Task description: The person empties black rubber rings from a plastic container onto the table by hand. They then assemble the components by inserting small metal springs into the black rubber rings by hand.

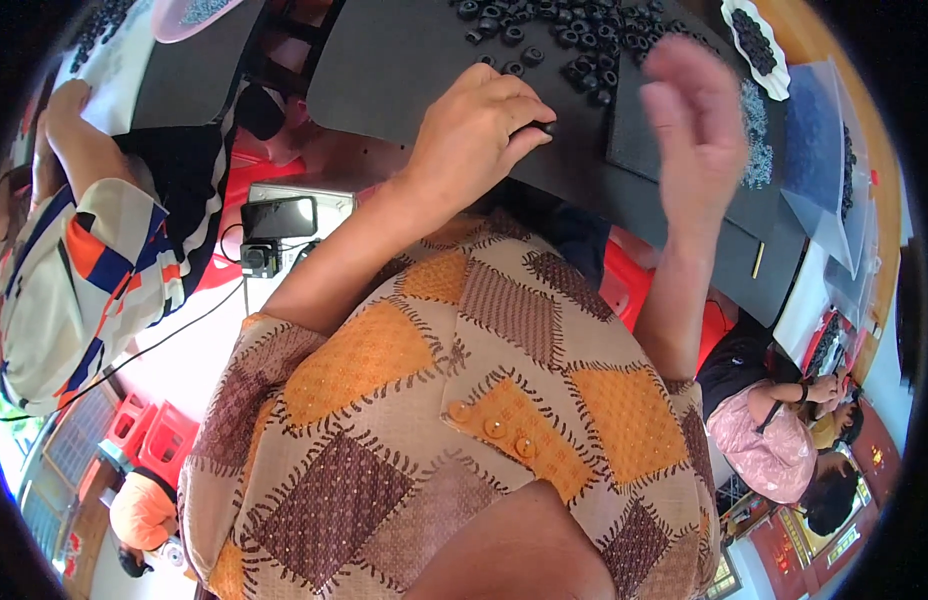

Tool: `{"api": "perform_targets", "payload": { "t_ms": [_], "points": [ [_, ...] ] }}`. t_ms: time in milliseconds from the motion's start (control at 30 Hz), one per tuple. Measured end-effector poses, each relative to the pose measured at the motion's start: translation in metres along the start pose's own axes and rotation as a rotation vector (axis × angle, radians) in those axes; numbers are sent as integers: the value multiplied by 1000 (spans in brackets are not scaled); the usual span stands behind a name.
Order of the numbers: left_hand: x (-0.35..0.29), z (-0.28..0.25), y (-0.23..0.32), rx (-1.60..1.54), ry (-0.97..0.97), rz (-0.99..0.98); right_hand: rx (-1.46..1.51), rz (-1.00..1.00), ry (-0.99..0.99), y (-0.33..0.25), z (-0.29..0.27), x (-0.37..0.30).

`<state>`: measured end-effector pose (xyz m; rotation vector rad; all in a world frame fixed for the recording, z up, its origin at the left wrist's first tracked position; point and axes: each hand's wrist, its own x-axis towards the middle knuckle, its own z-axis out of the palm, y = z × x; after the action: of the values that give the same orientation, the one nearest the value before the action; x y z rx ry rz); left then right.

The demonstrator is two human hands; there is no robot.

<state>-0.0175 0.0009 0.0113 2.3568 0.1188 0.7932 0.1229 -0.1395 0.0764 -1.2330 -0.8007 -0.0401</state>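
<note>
My left hand [474, 128] is over the near edge of the dark table, thumb and fingers pinched on a small black part [546, 127]. Only the end of that part shows; it resembles the loose black ring-shaped parts [584, 28] heaped farther back. To the right, my right hand [696, 125] is raised above a dark flat pad [634, 135], blurred by motion. Its thumb stands apart from the curled fingers, and I see nothing between them. Beside it lies a spread of small pale-blue pieces [757, 135].
At the far right are a white dish [777, 80] of black parts and a clear plastic bag [814, 150]. A thin brass-coloured rod [759, 260] lies nearer. A phone [279, 217] and small device rest on a metal box at left. People sit on both sides; red stools [169, 440] stand behind.
</note>
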Motion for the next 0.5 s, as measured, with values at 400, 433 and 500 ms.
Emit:
{"api": "perform_targets", "payload": {
  "t_ms": [400,433,500],
  "points": [
    [5,-2,-5,-31,-6,60,-507,129,-463,22,5,-48],
    [5,-2,-5,-28,-15,56,-521,117,-457,22,6,-49],
    [6,-2,-6,-28,-26,49,-536,108,-450,21,7,-50]
  ]
}}
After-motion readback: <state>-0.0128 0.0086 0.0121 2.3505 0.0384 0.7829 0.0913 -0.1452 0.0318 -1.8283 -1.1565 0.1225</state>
